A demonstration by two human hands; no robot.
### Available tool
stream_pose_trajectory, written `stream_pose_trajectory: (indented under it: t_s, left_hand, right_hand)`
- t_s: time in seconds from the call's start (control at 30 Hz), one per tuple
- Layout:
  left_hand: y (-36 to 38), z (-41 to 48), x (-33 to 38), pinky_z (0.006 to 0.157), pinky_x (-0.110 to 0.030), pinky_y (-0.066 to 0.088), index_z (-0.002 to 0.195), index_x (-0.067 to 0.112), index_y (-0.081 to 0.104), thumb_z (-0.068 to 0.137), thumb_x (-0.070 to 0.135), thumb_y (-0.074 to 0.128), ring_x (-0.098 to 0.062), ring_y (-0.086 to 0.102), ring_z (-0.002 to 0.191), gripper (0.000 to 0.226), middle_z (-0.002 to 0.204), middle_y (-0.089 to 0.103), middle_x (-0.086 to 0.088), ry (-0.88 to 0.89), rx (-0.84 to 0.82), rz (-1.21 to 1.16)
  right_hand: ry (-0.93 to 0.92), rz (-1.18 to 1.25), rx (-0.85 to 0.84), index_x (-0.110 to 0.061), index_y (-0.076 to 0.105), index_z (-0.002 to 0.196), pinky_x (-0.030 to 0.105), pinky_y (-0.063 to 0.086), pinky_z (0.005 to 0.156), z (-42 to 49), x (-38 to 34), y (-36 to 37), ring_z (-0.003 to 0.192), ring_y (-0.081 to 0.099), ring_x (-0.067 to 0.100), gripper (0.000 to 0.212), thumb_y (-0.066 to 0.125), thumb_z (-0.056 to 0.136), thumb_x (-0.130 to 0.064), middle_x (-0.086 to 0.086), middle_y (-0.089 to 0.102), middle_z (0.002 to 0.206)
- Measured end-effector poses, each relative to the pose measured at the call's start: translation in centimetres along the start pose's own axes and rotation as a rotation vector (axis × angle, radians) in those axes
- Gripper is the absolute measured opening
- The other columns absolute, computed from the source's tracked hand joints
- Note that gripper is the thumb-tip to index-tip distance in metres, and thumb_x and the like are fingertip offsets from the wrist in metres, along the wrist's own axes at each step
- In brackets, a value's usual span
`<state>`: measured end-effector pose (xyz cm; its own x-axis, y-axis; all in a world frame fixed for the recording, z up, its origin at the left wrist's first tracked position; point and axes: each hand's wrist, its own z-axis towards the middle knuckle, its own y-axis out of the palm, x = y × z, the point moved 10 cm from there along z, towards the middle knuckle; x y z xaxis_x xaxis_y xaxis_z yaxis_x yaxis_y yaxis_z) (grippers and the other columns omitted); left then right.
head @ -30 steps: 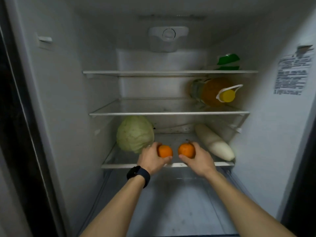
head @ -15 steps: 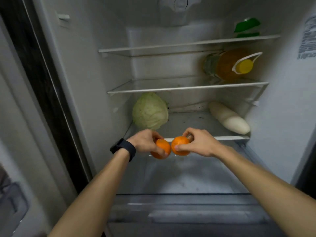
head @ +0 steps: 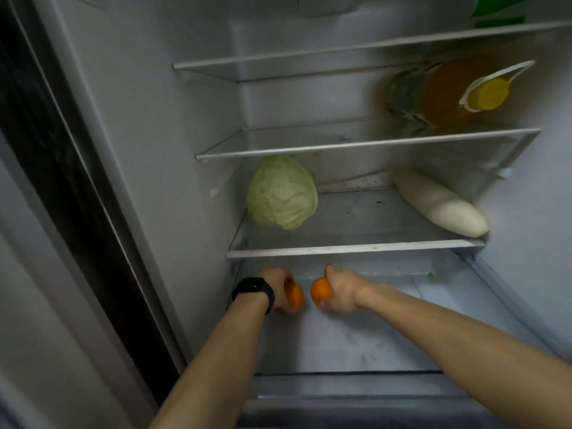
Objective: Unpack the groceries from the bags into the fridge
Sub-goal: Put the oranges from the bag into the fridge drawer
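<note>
Two oranges, one per hand, both inside the bottom compartment [head: 356,339] below the lowest shelf [head: 356,247].

- Left orange [head: 294,300]: left hand [head: 278,287] has its fingers curled over the top and clamps it. Most of the fruit is hidden behind the hand. It sits low, near the left wall. Can't tell if it touches the compartment floor.
- Right orange [head: 320,291]: right hand [head: 342,292] is wrapped round it from the right, thumb up over the top.
- The oranges are close but not touching, with a narrow gap between them.
- Black watch [head: 253,291] on the left wrist.

Around:
- Lowest shelf, directly above both hands: cabbage [head: 281,193] at left, white radish [head: 439,205] lying at right, well apart.
- Middle shelf [head: 356,145]: bottle [head: 445,91] of amber liquid on its side at right, yellow cap [head: 489,94] toward the camera.
- Top shelf [head: 340,54]: green pack [head: 498,10] at far right, cut off by the frame.
- Nothing lies between the hands and the compartment floor.

Versus earlier:
- 1 s ago both oranges were up on the lowest shelf, between cabbage and radish.
- 0.5 s ago they were pressed together at that shelf's front edge.
- Now they're lower, under the shelf, and separated.
- Cabbage, radish and bottle are unchanged on their shelves.
</note>
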<state>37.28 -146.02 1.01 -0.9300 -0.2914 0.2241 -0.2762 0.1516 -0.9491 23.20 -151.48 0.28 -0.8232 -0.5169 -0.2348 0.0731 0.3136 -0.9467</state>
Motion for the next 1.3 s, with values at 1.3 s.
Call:
stream_pose_trajectory:
  t_s: [1.3]
  left_hand:
    - [9.1,-54.9,-3.9,0.102,-0.04,0.046,0.128,0.031,0.06,0.089,0.039,0.06,-0.022,0.05,0.126,0.04,0.135,0.058,0.001,-0.262,0.761,0.007]
  right_hand:
    - [-0.74,0.347,0.56,-0.028,0.062,0.134,0.027,0.035,0.109,-44.3,-15.2,9.1,0.13,0.046,0.014,0.038,0.057,0.097,-0.036,-0.009,0.062,0.132]
